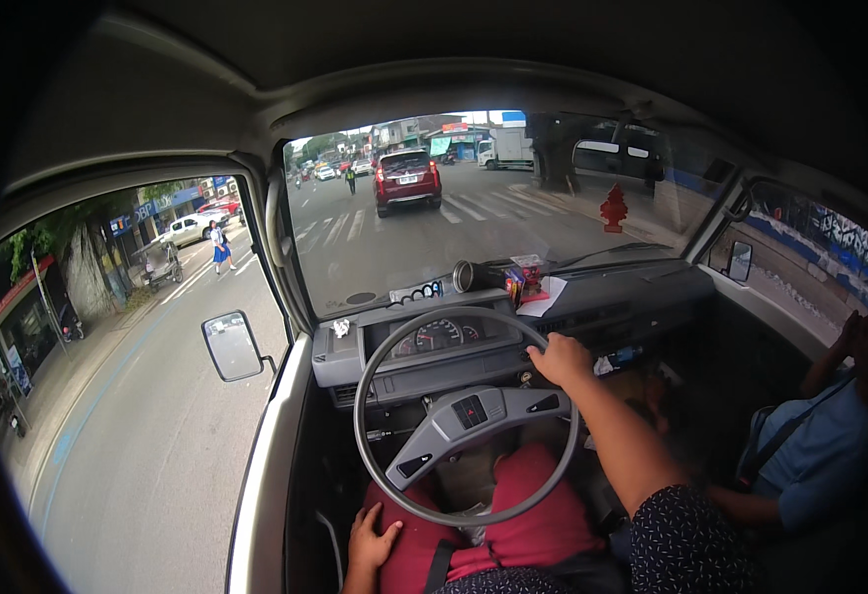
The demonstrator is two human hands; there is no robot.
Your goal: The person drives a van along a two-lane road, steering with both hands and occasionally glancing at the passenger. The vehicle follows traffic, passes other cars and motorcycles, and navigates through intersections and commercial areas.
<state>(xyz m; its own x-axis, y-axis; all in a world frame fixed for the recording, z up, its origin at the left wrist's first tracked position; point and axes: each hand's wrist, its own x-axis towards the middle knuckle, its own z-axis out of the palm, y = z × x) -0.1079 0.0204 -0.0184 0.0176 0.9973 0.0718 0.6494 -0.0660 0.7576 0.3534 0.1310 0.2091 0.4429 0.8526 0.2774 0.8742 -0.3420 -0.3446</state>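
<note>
Okay, head view, from the driver's seat. Steering wheel [469, 415] sits in front of the person, ahead of the gauges [441, 337] and above the lap. Right hand [560, 360] is gripping the wheel at the upper right of the rim, fingers curled over it, knuckles up. Right arm reaches up and leftward from the lower right, forearm bare, patterned dark sleeve [689, 543] covering the upper arm. Left hand [371, 540] holds nothing: palm down on the left thigh of the red trousers [543, 505], fingers a bit spread, just below the lower left of the rim. Can't see it touching the wheel.

Hidden or cut off: left forearm runs out at the lower edge, only a short piece past the wrist shows. Right fingertips are hard to make out behind the rim. Rim and spokes cover part of the dash [632, 297] and the lap. Footwell is mostly dark, pedals can't be made out. Passenger in a blue shirt [810, 450] fades into shadow at far right. Small boxes [515, 285] on the dash partly overlap, contents unclear.
</note>
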